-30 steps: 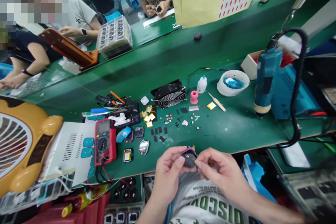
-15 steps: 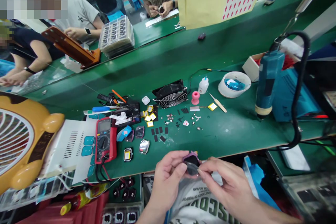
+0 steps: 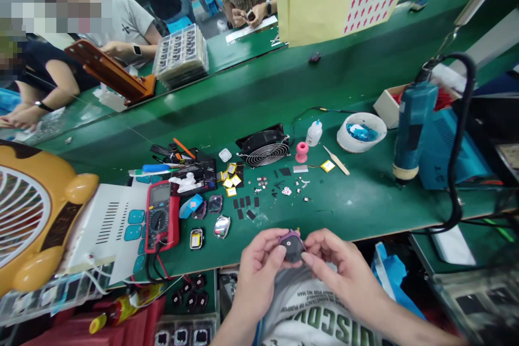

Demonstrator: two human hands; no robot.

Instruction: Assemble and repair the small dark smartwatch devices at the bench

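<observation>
Close in front of my body, at the bench's near edge, a purple watch case with a dark grey face and a small white mark is held between both hands. My left hand grips its left side, thumb on the face and fingers behind. At the right edge, my right hand pinches with thumb and bent fingers. Left of the hands on the bench lie a silver watch case, a watch case with a yellow cell inside and a dark purple case.
A red multimeter and yellow fan stand left. Black strips, yellow batteries and tiny parts cover the middle. Behind are a black fan, a bottle and a white tub. A blue electric screwdriver hangs right. Several people sit opposite.
The grey cover, tilted off the purple case's near side before, now lies flat against it. My right fingers have moved up along the case's right edge.
</observation>
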